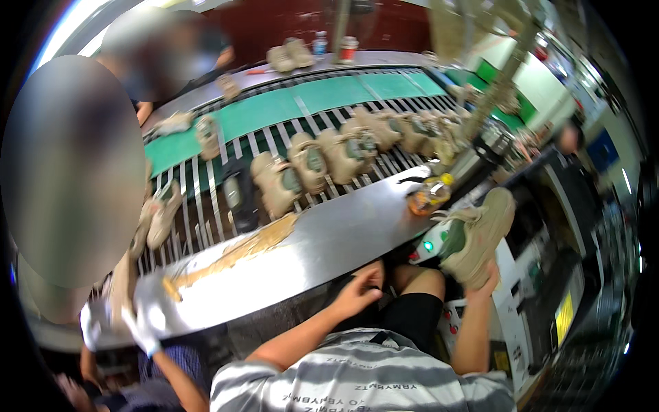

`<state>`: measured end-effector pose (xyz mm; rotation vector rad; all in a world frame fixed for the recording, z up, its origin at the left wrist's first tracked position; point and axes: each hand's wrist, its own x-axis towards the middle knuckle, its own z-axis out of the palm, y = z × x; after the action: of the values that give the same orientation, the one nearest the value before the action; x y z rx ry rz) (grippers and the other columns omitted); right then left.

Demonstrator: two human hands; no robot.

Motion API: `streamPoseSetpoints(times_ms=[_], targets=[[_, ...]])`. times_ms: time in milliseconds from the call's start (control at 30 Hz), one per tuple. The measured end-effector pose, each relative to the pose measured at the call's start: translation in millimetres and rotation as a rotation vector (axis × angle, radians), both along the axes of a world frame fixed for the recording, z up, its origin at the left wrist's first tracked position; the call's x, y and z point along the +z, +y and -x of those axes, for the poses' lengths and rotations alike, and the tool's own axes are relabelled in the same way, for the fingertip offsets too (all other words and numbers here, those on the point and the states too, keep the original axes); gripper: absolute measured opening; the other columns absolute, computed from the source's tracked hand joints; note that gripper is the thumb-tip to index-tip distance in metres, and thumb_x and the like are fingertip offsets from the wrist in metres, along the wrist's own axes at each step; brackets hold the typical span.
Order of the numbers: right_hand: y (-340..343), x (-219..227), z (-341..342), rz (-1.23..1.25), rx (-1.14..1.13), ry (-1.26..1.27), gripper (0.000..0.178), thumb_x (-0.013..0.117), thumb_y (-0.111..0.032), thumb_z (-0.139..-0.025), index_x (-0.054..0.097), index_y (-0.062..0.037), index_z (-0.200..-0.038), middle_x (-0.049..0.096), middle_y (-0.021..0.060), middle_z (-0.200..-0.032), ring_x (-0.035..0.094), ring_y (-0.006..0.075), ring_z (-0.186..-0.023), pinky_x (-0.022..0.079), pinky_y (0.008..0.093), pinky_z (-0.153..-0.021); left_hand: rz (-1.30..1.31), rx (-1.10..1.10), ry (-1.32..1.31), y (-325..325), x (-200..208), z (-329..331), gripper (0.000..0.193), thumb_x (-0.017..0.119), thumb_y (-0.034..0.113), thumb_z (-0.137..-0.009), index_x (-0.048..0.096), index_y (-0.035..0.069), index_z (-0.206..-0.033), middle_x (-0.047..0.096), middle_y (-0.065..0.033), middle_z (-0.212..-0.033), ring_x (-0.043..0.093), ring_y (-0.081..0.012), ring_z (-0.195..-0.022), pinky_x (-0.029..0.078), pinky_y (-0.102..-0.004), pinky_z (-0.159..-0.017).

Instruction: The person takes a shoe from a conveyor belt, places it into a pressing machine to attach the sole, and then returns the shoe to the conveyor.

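Shoe [489,232], one: right of the tabletop [343,230], long axis slanting up and rightward, toe end pointing away. Right hand [484,280]: nearer, fingers curled about its heel end. Left hand [358,292]: well apart leftward, half-curled, apparently empty.

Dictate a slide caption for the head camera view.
Right hand holding a beige shoe, left hand near a metal ledge, with more shoes lined along a conveyor.
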<state>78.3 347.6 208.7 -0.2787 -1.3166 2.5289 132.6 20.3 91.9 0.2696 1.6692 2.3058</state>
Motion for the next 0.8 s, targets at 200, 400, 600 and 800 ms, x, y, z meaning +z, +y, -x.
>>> streamPoseSetpoints(times_ms=[200,400,600,800], targets=[[-221.7,-7.4,-41.8,-0.182,0.833,-0.098,0.088,0.071,-0.022,-0.066,0.033,-0.0068,-0.144,0.044,0.0115,-0.137,0.042,0.0263,-0.13,0.033,0.0386,-0.109,-0.558,0.379,-0.041,-77.8,86.7,-41.9,0.086,0.076,0.039,-0.076,0.033,0.0,-0.139,0.044,-0.0126,-0.137,0.041,-0.0262,-0.129,0.031,-0.0408,-0.109],[-296.6,3.4,-30.2,-0.489,1.382,0.258,0.04,0.061,-0.006,-0.086,0.056,-0.0015,-0.125,0.053,0.0095,-0.13,0.047,0.0188,-0.123,0.034,0.0337,-0.106,0.008,1.031,-0.078,-209.2,70.5,-120.7,0.072,0.067,0.016,-0.07,0.039,-0.004,-0.134,0.053,-0.0156,-0.123,0.055,-0.027,-0.111,0.043,-0.0382,-0.098],[-319.5,-53.2,-44.5,-0.442,1.538,-0.146,0.032,0.058,-0.001,-0.088,0.059,-0.0009,-0.12,0.061,0.0083,-0.118,0.056,0.0162,-0.111,0.044,0.0305,-0.098,0.736,1.267,-0.215,-246.8,-4.9,-171.9,0.07,0.07,0.015,-0.067,0.045,-0.004,-0.13,0.053,-0.0205,-0.12,0.053,-0.0312,-0.112,0.04,-0.0379,-0.098],[-319.1,-89.0,-31.4,-0.537,1.456,-0.179,0.029,0.061,-0.003,-0.087,0.061,0.0002,-0.115,0.064,0.0087,-0.112,0.059,0.0176,-0.106,0.045,0.031,-0.096,0.136,1.29,-0.207,-282.9,-8.0,-134.7,0.05,0.062,0.015,-0.085,0.045,-0.001,-0.128,0.053,-0.0126,-0.119,0.053,-0.0212,-0.107,0.042,-0.0346,-0.092]])
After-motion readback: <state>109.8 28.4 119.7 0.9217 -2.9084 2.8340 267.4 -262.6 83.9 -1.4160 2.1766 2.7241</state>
